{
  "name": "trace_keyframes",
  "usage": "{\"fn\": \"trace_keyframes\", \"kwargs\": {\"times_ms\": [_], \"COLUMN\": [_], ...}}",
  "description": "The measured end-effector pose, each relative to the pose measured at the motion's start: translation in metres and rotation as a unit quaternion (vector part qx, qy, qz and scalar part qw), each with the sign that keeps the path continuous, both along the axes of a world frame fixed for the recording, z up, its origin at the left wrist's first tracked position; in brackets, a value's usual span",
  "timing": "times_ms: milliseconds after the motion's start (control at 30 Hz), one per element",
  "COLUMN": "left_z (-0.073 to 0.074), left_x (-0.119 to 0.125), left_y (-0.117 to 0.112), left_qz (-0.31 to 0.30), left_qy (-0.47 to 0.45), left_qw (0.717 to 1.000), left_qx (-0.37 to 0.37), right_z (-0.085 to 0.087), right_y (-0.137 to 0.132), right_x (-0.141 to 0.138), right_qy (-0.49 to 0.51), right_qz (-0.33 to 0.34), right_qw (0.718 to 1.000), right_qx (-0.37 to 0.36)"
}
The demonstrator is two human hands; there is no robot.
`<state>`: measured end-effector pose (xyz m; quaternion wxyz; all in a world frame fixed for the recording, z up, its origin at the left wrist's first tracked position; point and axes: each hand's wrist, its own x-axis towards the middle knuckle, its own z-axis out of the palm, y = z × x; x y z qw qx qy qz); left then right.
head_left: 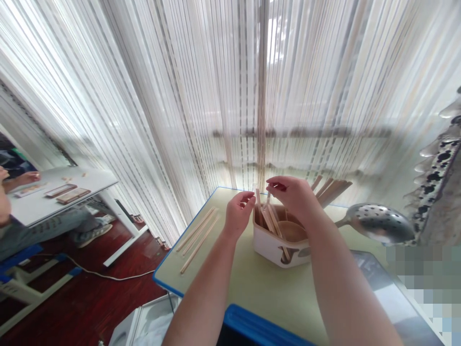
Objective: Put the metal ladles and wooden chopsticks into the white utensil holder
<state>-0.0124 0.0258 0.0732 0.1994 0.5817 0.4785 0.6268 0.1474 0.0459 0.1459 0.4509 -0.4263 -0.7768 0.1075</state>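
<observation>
A white utensil holder (264, 245) with a brown inside and several compartments stands on the pale green table, pale chopsticks (269, 217) leaning in its left compartment. Over that compartment my right hand (292, 192) pinches the upper end of a thin pale stick, seemingly a chopstick (268, 196); the fingers partly cover it. My left hand (239, 214) is at the holder's left rim, fingers curved and thumb apart, close beside an upright chopstick (258, 198). Whether it touches that one I cannot tell. Several loose chopsticks (197, 235) lie on the table to the left.
A perforated metal skimmer (382, 223) extends right of the holder, near flat wooden handles (333, 190). A clear plastic-like sheet or lid (374, 278) lies at right. Blue edging rims the table (245, 288); curtains (173, 96) hang behind. Another person sits at a white table (104, 180) far left.
</observation>
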Motion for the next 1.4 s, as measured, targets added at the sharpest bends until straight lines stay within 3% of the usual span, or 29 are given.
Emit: {"fn": "trace_keyframes", "kwargs": {"times_ms": [200, 367, 700, 900, 1033, 1200, 1400], "left_z": [-0.001, -0.003, -0.003, -0.004, -0.006, -0.003, -0.001], "left_x": [-0.002, -0.001, 0.0, -0.004, -0.003, -0.001, -0.003], "left_y": [-0.004, -0.001, -0.004, -0.006, -0.005, -0.007, -0.012], "left_qz": [0.008, -0.029, -0.022, -0.007, -0.055, -0.165, -0.167], "left_qy": [-0.005, -0.036, -0.078, -0.071, -0.082, -0.162, -0.245], "left_qw": [1.0, 0.999, 0.997, 0.997, 0.995, 0.972, 0.954], "left_qx": [-0.003, -0.026, -0.011, -0.005, -0.022, -0.048, -0.038], "right_z": [-0.008, -0.006, -0.002, 0.014, 0.022, 0.023, 0.021], "right_y": [0.001, -0.001, -0.005, -0.018, -0.029, -0.039, -0.036], "right_x": [-0.018, -0.013, -0.009, 0.001, -0.001, -0.008, -0.012], "right_qy": [0.032, 0.057, 0.08, 0.046, 0.016, -0.012, -0.003], "right_qz": [0.006, 0.06, 0.094, 0.132, 0.144, 0.134, 0.102], "right_qw": [0.997, 0.984, 0.973, 0.974, 0.976, 0.981, 0.986], "right_qx": [-0.076, -0.16, -0.195, -0.18, -0.163, -0.141, -0.133]}}
